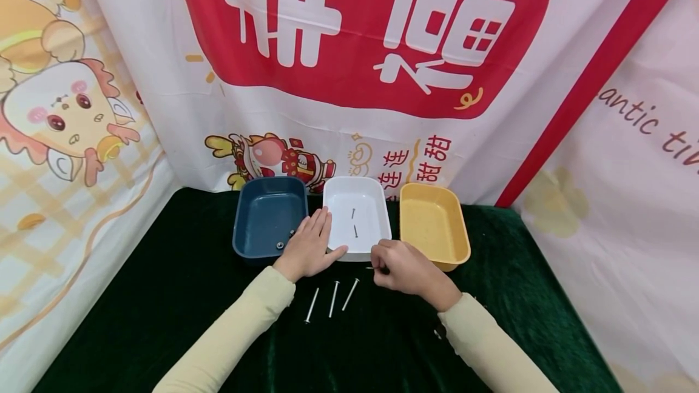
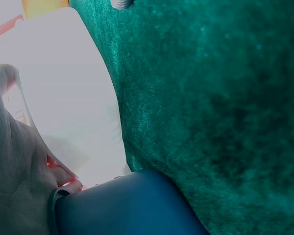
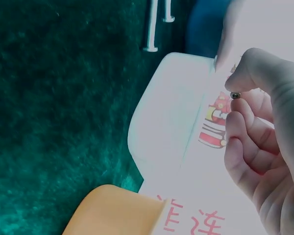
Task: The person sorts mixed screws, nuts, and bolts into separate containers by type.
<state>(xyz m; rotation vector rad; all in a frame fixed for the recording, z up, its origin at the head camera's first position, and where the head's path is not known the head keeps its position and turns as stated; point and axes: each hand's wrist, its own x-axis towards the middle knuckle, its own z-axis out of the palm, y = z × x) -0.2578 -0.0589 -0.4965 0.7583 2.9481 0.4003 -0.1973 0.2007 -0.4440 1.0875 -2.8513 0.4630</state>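
My right hand (image 1: pixel 406 268) is just in front of the white tray (image 1: pixel 341 253), pinching a small screw (image 3: pixel 235 95) between thumb and forefinger. Only the screw's end shows in the right wrist view. With straight fingers, my left hand (image 1: pixel 308 247) rests on the adjoining rims of the white tray and the blue tray (image 1: pixel 264 211). Its thumb reaches along the white tray's near rim. Two small screws (image 1: pixel 355 231) lie inside the white tray. A few nuts (image 1: pixel 280 245) sit in the blue tray's near right corner, partly hidden by the left hand.
Three long bolts (image 1: pixel 333 299) lie on the dark green cloth (image 1: pixel 306 356) in front of the white tray. To its right stands a yellow tray (image 1: pixel 437 223). A small shiny object (image 1: pixel 438 333) lies beside the right sleeve. A printed curtain (image 1: pixel 349 96) hangs behind the trays.
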